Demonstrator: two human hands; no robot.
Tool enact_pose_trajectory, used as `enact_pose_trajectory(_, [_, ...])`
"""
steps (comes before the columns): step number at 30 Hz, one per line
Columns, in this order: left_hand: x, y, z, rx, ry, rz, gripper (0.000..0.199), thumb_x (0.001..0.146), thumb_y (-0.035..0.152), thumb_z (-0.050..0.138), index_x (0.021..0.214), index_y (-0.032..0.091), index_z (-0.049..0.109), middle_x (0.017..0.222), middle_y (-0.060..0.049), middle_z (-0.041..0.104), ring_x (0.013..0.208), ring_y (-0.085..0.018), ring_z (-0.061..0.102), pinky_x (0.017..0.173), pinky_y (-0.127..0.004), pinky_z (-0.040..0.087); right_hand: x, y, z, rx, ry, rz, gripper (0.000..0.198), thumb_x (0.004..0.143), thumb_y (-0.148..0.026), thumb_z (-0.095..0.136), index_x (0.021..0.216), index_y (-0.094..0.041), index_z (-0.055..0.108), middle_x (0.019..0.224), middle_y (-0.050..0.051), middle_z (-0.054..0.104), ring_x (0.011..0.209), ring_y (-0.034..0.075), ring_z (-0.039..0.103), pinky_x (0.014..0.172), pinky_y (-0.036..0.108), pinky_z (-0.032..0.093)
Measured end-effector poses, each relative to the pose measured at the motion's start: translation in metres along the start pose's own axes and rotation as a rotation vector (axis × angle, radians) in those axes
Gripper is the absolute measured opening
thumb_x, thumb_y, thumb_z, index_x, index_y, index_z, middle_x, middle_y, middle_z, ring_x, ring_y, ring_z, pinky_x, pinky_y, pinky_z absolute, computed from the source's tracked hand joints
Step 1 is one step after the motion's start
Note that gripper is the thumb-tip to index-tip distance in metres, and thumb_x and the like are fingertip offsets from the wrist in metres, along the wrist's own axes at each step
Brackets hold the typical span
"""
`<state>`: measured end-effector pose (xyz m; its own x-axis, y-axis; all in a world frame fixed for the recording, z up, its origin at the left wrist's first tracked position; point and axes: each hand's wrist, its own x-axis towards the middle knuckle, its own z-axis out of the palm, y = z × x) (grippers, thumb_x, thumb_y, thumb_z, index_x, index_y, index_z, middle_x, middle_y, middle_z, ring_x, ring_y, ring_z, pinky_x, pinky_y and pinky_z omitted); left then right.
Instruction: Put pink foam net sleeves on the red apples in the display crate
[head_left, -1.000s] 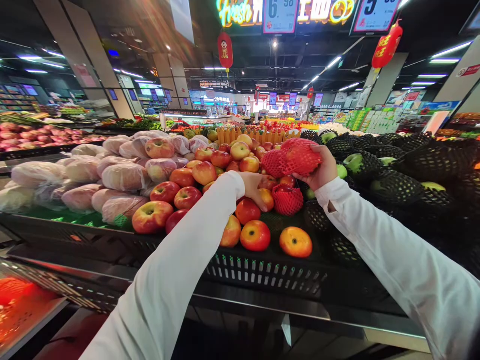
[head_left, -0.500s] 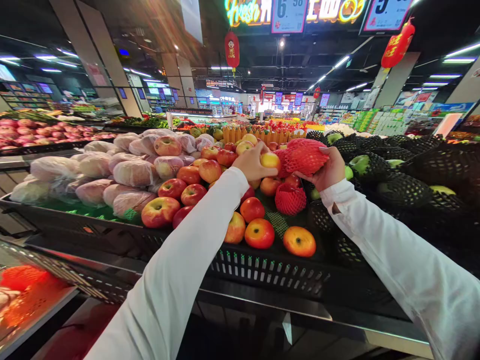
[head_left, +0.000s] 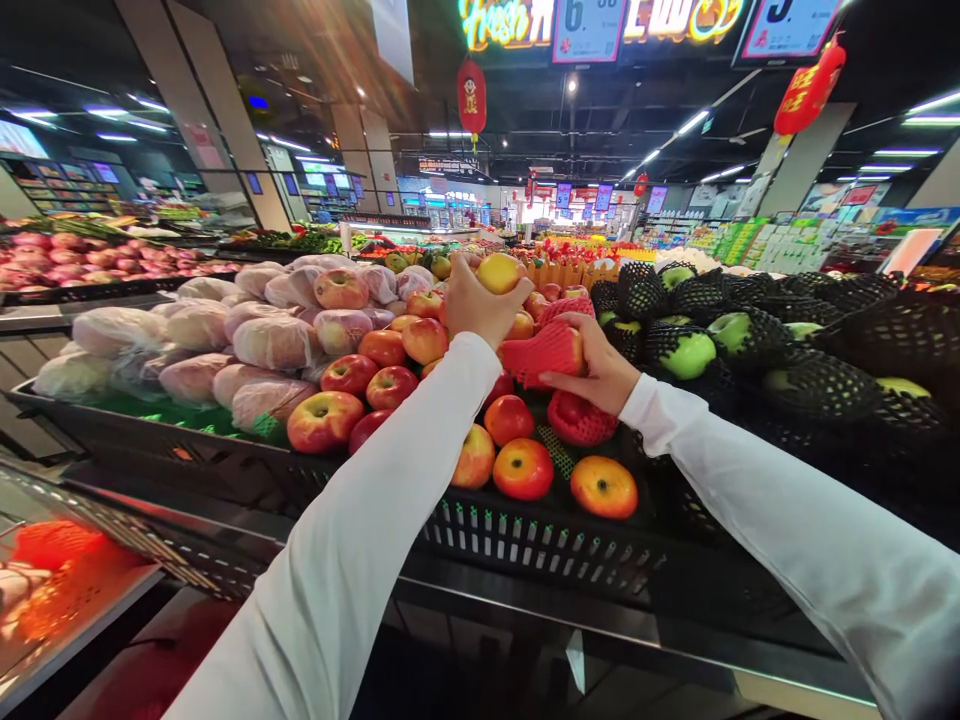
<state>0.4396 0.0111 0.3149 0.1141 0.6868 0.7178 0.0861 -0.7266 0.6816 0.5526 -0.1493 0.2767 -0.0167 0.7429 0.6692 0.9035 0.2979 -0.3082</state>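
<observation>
My left hand (head_left: 480, 303) grips a yellow apple (head_left: 498, 273), raised over the far part of the apple pile. To its right, my right hand (head_left: 596, 365) is closed around an apple in a red foam net (head_left: 538, 358); the net's loose end points left. Just below that hand sits another netted apple (head_left: 581, 418). Bare red apples (head_left: 523, 468) lie in the black crate (head_left: 540, 545) around and under both forearms. One orange-yellow apple (head_left: 604, 487) rests at the crate's front edge.
Wrapped pale fruit (head_left: 274, 343) is piled to the left. Green fruit in black foam nets (head_left: 688, 355) fills the right side. A small yellow fence (head_left: 577, 272) stands behind the apples. Red lanterns (head_left: 472, 97) and price signs (head_left: 590, 28) hang overhead.
My left hand has lifted the yellow apple up and to the left, away from the net. My right hand has come down and left with the red-netted apple.
</observation>
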Motion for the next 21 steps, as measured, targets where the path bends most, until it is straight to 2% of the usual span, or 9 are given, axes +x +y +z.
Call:
enact_pose_trajectory(3, [0.0, 0.001, 0.0, -0.012, 0.016, -0.003, 0.054, 0.073, 0.034, 0.082, 0.109, 0.024, 0.044, 0.109, -0.007, 0.061, 0.109, -0.028, 0.061, 0.096, -0.04, 0.048, 0.0, 0.001, 0.006, -0.094, -0.134, -0.054, 0.073, 0.08, -0.051, 0.072, 0.139, -0.022, 0.042, 0.137, 0.017, 0.049, 0.134, 0.034, 0.046, 0.118, 0.058, 0.034])
enact_pose_trajectory(5, [0.0, 0.002, 0.0, -0.032, 0.009, -0.015, 0.055, 0.071, 0.034, 0.083, 0.107, 0.024, 0.043, 0.108, -0.007, 0.06, 0.109, -0.028, 0.061, 0.098, -0.041, 0.048, 0.002, -0.003, 0.007, -0.141, -0.17, -0.077, 0.073, 0.082, -0.05, 0.071, 0.143, -0.022, 0.041, 0.138, 0.017, 0.048, 0.134, 0.034, 0.046, 0.117, 0.058, 0.036])
enact_pose_trajectory(7, [-0.001, 0.002, 0.001, -0.057, -0.001, -0.025, 0.054, 0.071, 0.032, 0.083, 0.106, 0.023, 0.043, 0.108, -0.007, 0.06, 0.11, -0.029, 0.061, 0.1, -0.042, 0.048, 0.005, -0.008, 0.005, -0.206, -0.128, -0.082, 0.073, 0.084, -0.051, 0.068, 0.146, -0.022, 0.04, 0.14, 0.018, 0.046, 0.136, 0.035, 0.044, 0.117, 0.059, 0.035])
enact_pose_trajectory(11, [-0.002, 0.001, 0.004, -0.094, 0.006, -0.02, 0.055, 0.069, 0.028, 0.083, 0.105, 0.024, 0.042, 0.11, -0.006, 0.059, 0.114, -0.03, 0.06, 0.101, -0.044, 0.048, 0.008, -0.011, -0.006, -0.312, 0.053, -0.034, 0.076, 0.087, -0.053, 0.063, 0.15, -0.023, 0.035, 0.144, 0.018, 0.04, 0.14, 0.037, 0.038, 0.118, 0.063, 0.029])
enact_pose_trajectory(13, [-0.002, 0.0, 0.004, -0.094, 0.03, -0.012, 0.056, 0.068, 0.027, 0.084, 0.104, 0.024, 0.042, 0.11, -0.006, 0.059, 0.114, -0.03, 0.06, 0.102, -0.045, 0.048, 0.008, -0.009, -0.009, -0.319, 0.064, -0.013, 0.076, 0.087, -0.053, 0.063, 0.152, -0.024, 0.034, 0.145, 0.017, 0.039, 0.14, 0.037, 0.036, 0.119, 0.062, 0.028])
enact_pose_trajectory(18, [0.001, -0.006, 0.008, -0.099, 0.059, 0.021, 0.056, 0.069, 0.026, 0.085, 0.105, 0.025, 0.043, 0.107, -0.005, 0.058, 0.112, -0.03, 0.061, 0.1, -0.047, 0.049, 0.004, -0.004, 0.003, -0.284, -0.213, -0.047, 0.072, 0.085, -0.048, 0.067, 0.149, -0.023, 0.046, 0.142, 0.016, 0.044, 0.135, 0.034, 0.043, 0.117, 0.055, 0.034])
enact_pose_trajectory(21, [0.002, -0.011, 0.011, -0.105, 0.057, 0.06, 0.055, 0.07, 0.027, 0.084, 0.106, 0.025, 0.043, 0.108, -0.005, 0.058, 0.112, -0.03, 0.061, 0.098, -0.046, 0.05, 0.004, -0.004, 0.015, -0.28, -0.304, -0.019, 0.063, 0.087, -0.048, 0.065, 0.144, -0.026, 0.053, 0.133, 0.013, 0.053, 0.124, 0.031, 0.051, 0.114, 0.053, 0.036])
